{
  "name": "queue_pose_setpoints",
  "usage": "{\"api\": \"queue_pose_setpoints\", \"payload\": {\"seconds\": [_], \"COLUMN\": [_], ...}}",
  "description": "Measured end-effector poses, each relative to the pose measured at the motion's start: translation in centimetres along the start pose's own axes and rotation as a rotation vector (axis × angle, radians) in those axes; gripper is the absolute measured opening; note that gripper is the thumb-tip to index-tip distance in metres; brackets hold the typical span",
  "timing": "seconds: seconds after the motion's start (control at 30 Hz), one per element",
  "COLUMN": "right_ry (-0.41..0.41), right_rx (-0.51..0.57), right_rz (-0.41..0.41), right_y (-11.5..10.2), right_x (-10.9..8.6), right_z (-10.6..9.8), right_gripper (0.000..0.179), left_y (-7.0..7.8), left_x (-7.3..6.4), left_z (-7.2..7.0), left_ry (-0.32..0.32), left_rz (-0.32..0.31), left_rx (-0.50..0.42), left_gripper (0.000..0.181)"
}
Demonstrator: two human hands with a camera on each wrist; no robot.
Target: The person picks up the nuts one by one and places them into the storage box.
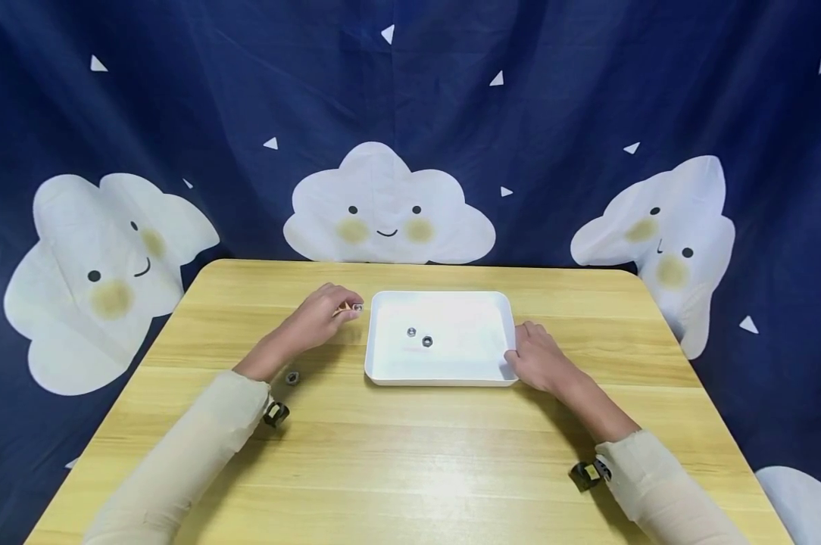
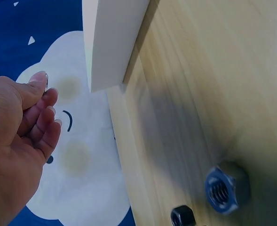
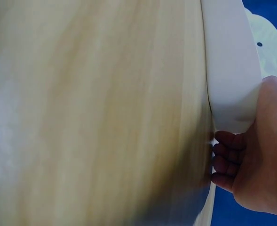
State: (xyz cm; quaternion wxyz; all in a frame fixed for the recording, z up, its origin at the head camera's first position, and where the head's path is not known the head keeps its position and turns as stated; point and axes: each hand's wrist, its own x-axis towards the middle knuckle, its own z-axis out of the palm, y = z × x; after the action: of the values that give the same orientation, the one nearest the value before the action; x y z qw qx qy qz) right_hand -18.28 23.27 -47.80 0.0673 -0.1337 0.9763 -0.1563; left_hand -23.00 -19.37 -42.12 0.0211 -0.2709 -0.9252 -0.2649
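Observation:
Between thumb and fingertips my left hand (image 1: 322, 316) pinches a small metal nut (image 1: 357, 307), just left of the white tray (image 1: 465, 377). In the left wrist view the fingers mostly hide that nut. Two hex nuts lie inside the tray, a silvery nut (image 1: 411, 331) and a darker nut (image 1: 427, 341). My right hand (image 1: 538, 357) grips the tray's right side, thumb over the rim and fingers curled against the outer wall. Beneath the left forearm, a larger nut (image 2: 227, 188) and a smaller black nut (image 2: 183, 215) rest on the table.
The light wooden table (image 1: 410, 446) has rounded far corners. Behind it hangs a dark blue curtain (image 1: 438, 98) printed with white clouds and small triangles. A small black camera is strapped at each wrist.

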Motion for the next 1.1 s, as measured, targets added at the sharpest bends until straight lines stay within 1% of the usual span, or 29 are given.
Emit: {"api": "queue_pose_setpoints", "payload": {"seconds": [0.23, 0.37, 0.6, 0.67, 0.77, 0.93, 1.1], "right_ry": [0.001, -0.002, -0.004, -0.006, -0.004, 0.025, 0.028], "right_rx": [-0.001, -0.004, 0.004, 0.005, 0.003, -0.005, -0.011], "right_rz": [-0.001, 0.001, 0.007, 0.010, 0.009, -0.013, -0.014], "right_y": [-0.1, -0.1, 0.0, 0.0, -0.1, -0.2, -0.2], "right_x": [0.0, -0.1, -0.1, -0.1, -0.1, -0.1, -0.1], "right_z": [-0.1, -0.1, 0.0, 0.0, -0.1, -0.1, -0.1], "right_gripper": [0.055, 0.055, 0.056, 0.056, 0.056, 0.051, 0.050], "left_y": [0.7, 1.3, 2.2, 2.6, 3.2, 4.0, 4.6], "left_x": [0.7, 1.1, 2.1, 2.4, 2.9, 3.6, 4.2], "left_z": [0.3, 0.3, 0.8, 0.9, 1.2, 1.7, 2.7], "left_ry": [0.004, 0.008, 0.028, 0.025, 0.004, -0.031, -0.078], "left_rz": [0.052, 0.078, 0.157, 0.174, 0.178, 0.154, 0.158], "left_rx": [0.036, 0.035, 0.062, 0.065, 0.065, 0.049, 0.040], "left_gripper": [0.021, 0.020, 0.016, 0.016, 0.016, 0.018, 0.021]}}
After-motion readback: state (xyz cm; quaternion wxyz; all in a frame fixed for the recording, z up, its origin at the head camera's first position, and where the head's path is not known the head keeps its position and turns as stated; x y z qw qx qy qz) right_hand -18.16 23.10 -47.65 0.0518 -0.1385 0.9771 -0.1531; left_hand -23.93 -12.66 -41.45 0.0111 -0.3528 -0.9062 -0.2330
